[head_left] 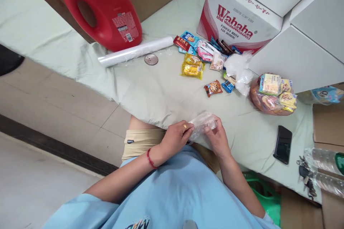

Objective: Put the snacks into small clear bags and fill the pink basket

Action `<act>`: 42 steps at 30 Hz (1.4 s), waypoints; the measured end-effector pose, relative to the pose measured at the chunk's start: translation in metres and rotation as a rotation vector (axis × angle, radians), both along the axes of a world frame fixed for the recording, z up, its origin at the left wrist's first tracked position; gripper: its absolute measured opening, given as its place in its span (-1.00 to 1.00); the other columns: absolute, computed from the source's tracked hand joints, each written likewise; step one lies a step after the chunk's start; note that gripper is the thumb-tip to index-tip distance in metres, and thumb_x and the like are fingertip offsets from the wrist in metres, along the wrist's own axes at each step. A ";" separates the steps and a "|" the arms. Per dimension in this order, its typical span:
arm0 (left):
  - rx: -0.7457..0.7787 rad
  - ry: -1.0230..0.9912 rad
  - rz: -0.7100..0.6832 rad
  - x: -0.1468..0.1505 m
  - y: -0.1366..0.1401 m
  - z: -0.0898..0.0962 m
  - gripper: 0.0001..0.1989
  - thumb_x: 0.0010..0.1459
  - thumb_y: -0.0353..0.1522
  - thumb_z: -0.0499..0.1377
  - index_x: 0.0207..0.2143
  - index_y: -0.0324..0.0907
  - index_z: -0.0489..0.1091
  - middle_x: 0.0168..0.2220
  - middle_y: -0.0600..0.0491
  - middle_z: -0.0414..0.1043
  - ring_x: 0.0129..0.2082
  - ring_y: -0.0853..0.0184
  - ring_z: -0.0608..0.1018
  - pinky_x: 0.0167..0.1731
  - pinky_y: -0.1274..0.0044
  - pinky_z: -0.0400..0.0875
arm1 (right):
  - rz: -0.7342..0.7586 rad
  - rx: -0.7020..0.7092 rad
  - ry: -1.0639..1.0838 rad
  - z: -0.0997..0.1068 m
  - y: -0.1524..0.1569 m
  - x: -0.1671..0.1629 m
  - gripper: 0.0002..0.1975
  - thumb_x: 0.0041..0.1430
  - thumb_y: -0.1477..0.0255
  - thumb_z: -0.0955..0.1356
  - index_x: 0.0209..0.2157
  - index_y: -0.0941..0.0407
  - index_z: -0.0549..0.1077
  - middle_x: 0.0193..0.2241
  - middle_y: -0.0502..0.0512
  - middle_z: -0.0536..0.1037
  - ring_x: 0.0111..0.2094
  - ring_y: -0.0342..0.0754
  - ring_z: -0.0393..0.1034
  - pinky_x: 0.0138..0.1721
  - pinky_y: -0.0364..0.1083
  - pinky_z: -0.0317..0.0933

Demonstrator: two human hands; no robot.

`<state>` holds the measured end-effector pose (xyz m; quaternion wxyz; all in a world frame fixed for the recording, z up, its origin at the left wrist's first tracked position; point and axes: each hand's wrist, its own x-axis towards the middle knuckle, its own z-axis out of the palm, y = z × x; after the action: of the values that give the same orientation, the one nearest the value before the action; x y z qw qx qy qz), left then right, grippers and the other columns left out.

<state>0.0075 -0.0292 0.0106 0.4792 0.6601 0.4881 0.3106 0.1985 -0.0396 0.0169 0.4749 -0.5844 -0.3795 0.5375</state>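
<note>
A clear, crumpled plastic bag [202, 123] is stretched between both hands at the table's front edge. My left hand [177, 134], with a ring and a red wrist cord, pinches its left side. Thumb and fingers of my right hand [218, 136] close on its right side. No contents show through the bag. Beyond the hands lie a brown cookie packet [213, 88], a yellow snack packet [192, 66] and a blue packet [228, 86]. Another crumpled plastic bag [239, 69] rests by the snack pile.
A roll of plastic bags [135, 51] and a round metal disc [151, 59] lie at the left, near a red jug [107, 10]. A Wahaba carton [239, 21] stands behind. Rightward are a snack-filled bowl [258, 102], a phone [283, 144], keys [306, 175] and bottles [322, 157].
</note>
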 end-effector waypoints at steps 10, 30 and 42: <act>-0.388 -0.410 0.365 -0.025 0.021 -0.002 -0.65 0.22 -0.07 0.25 -0.39 -0.17 0.45 -0.48 0.12 0.42 -0.41 0.36 0.40 -0.31 0.51 0.26 | -0.002 -0.121 -0.011 0.002 0.013 0.034 -0.65 0.01 0.16 0.61 -0.32 0.08 0.56 -0.49 -0.06 0.52 -0.48 -0.15 0.33 -0.45 -0.16 0.27; -0.515 -0.570 0.544 -0.029 0.023 -0.001 -0.49 -0.11 0.03 0.49 -0.34 -0.20 0.55 -0.46 0.07 0.56 -0.45 0.36 0.50 -0.43 0.54 0.31 | 0.011 0.154 -0.518 0.007 0.015 0.030 -0.78 0.26 0.21 0.45 -0.24 0.08 0.61 -0.39 0.01 0.58 -0.43 -0.11 0.37 -0.35 -0.10 0.29; -0.489 -0.603 0.588 -0.026 0.023 -0.001 -0.50 -0.11 0.00 0.51 -0.33 -0.20 0.55 -0.49 0.12 0.51 -0.54 0.43 0.42 -0.52 0.57 0.26 | 0.184 0.202 -0.575 0.007 0.014 0.020 -0.45 0.17 0.20 0.52 0.17 -0.01 0.48 0.04 0.15 0.51 -0.41 -0.14 0.35 -0.33 -0.07 0.35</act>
<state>-0.0180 -0.0060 0.0097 0.6322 0.2431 0.5519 0.4864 0.2188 -0.0257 0.0241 0.3533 -0.6254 -0.6011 0.3504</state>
